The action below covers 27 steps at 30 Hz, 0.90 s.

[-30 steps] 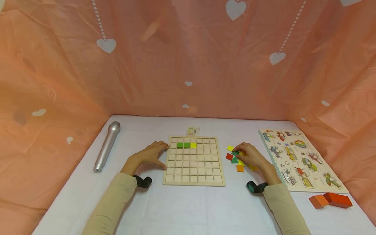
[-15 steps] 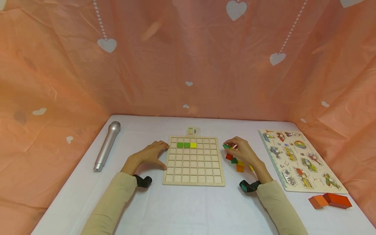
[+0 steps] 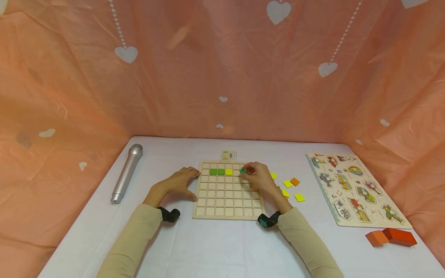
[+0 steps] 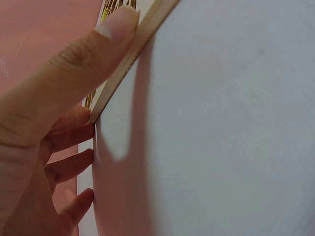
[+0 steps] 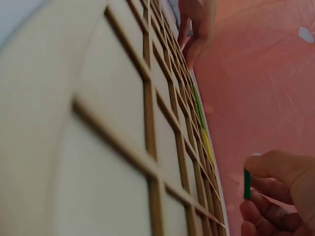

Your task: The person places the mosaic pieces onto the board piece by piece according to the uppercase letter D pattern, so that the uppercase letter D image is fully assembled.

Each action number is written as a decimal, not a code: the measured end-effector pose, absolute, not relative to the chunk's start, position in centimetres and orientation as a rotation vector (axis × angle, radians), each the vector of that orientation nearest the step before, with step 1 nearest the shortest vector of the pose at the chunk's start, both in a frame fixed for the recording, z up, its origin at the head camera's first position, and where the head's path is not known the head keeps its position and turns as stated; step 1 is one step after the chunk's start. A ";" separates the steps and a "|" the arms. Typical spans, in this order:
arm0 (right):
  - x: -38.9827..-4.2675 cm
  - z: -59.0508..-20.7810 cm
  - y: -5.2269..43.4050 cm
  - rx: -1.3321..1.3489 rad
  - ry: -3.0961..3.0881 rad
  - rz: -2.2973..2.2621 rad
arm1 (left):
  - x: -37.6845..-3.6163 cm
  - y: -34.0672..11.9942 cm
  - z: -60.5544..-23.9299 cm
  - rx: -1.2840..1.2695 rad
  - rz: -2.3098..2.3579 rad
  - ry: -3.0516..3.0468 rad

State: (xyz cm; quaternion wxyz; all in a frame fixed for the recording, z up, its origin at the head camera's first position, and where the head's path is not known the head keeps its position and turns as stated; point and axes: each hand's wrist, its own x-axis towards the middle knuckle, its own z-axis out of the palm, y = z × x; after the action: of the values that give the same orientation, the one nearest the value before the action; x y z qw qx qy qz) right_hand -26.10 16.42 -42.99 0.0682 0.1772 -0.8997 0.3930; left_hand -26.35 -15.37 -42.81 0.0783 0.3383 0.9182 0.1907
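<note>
My right hand (image 3: 260, 178) pinches a small green square tile (image 3: 243, 171) between thumb and fingers, over the upper right part of the wooden grid board (image 3: 229, 217). In the right wrist view the green tile (image 5: 247, 184) stands on edge in the fingertips, apart from the grid. Two green tiles (image 3: 217, 172) and a yellow tile (image 3: 228, 172) sit side by side in the second row of cells. My left hand (image 3: 179, 181) is spread at the board's left side; in the left wrist view its thumb (image 4: 118, 27) rests on the rim.
Several loose yellow and orange tiles (image 3: 287, 184) lie right of the board, partly behind my right forearm. A small pattern card (image 3: 228, 155) touches the board's far edge. A silver microphone (image 3: 128, 173) lies left; a picture puzzle (image 3: 354, 185) and red-orange blocks (image 3: 399, 236) lie right.
My right hand has lifted the green tile from the loose pile and carried it left over the board, uncovering more loose tiles. The left hand has stayed in place.
</note>
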 end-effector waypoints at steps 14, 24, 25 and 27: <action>-26.7 -44.5 15.2 0.642 -2.776 1.172 | -26.3 -15.4 -42.9 1.018 0.586 2.750; -26.7 -44.6 15.2 0.638 -2.740 1.153 | -26.3 -15.2 -42.8 1.016 0.589 2.755; -26.7 -44.6 15.2 0.636 -2.745 1.155 | -26.3 -15.2 -42.7 1.016 0.590 2.755; -26.6 -44.5 15.3 0.641 -2.747 1.162 | -26.3 -15.2 -42.7 1.015 0.589 2.755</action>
State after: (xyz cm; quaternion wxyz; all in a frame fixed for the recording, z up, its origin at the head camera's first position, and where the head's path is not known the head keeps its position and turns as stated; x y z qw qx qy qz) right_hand -26.61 15.25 -44.53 0.0455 0.2100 -0.8994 0.3806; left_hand -26.29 -15.22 -42.74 0.0735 0.3379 0.9176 0.1962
